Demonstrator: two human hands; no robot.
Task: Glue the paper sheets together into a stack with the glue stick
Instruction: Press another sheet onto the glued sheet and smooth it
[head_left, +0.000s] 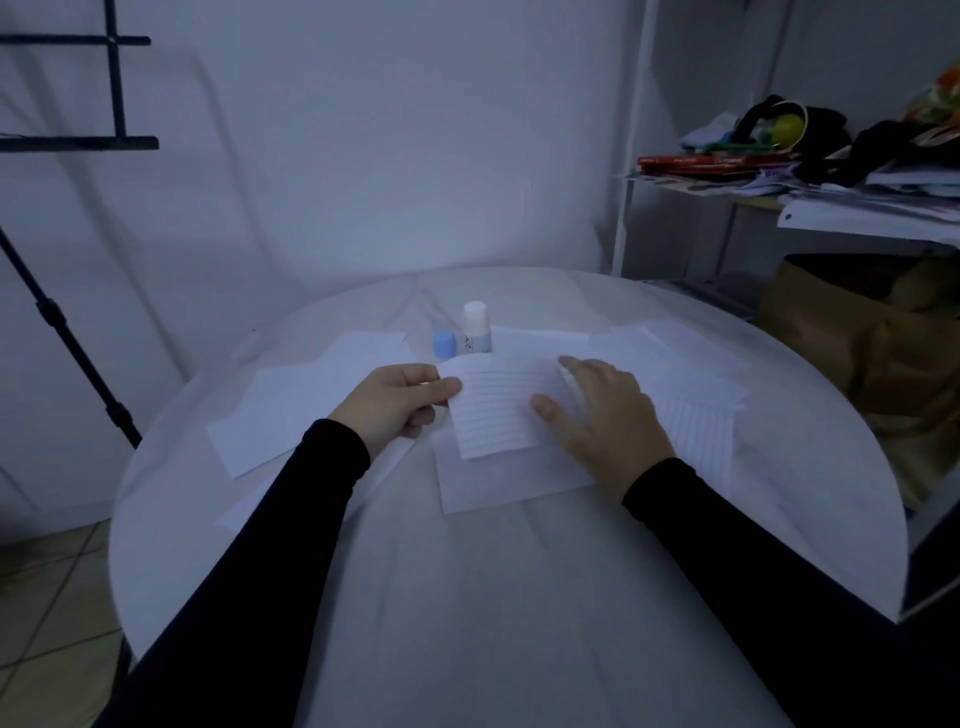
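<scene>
No text can be read anywhere. The glue stick carries a label (too blurred to make out). Print on the red books is likewise illegible.

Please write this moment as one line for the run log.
left hand: pinches lined sheet | right hand: flat on it | glue stick: upright, uncapped | cap: beside
</scene>
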